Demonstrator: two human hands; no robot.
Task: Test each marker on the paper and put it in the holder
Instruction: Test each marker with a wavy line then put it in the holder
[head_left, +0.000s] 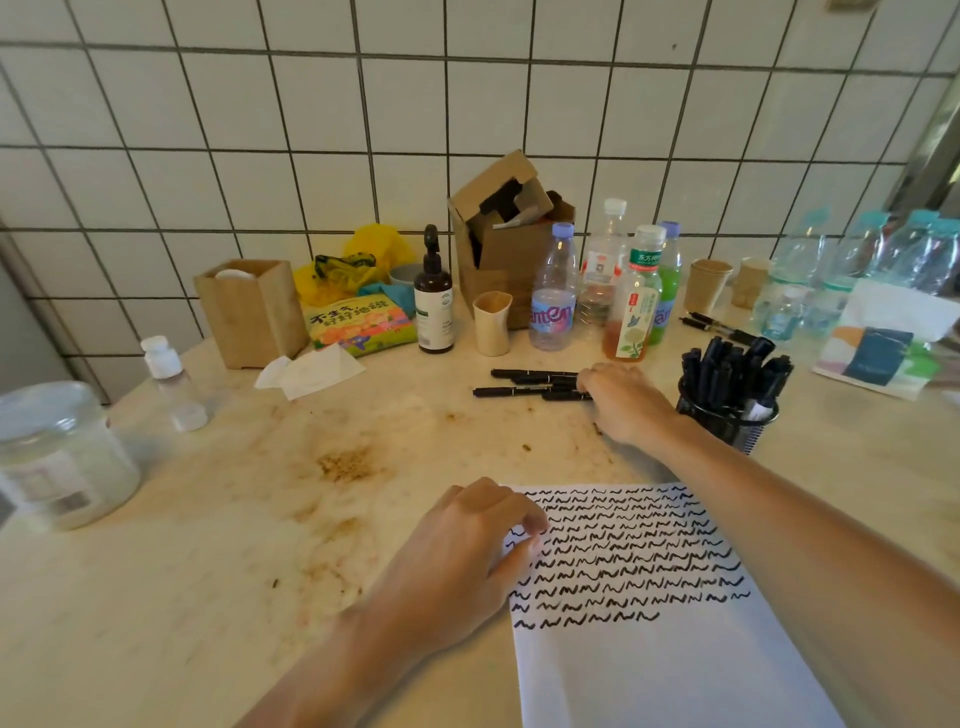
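Observation:
A white sheet of paper (654, 644) lies at the front of the table, its upper half covered with rows of black squiggles. My left hand (462, 561) rests on the paper's left edge with curled fingers and holds it down. Several black markers (524, 382) lie loose in the middle of the table. My right hand (623, 402) reaches onto their right ends, fingers curled over them; whether it grips one is hidden. A black mesh holder (727, 415) just right of that hand is full of black markers.
Bottles (553, 291), a brown pump bottle (434, 301), a cardboard box (506, 234), paper cups, a wooden box (252, 312), a crumpled tissue (309, 371) and a snack packet line the tiled back wall. A glass jar (57, 457) stands at left. Two more markers (719, 327) lie behind the holder.

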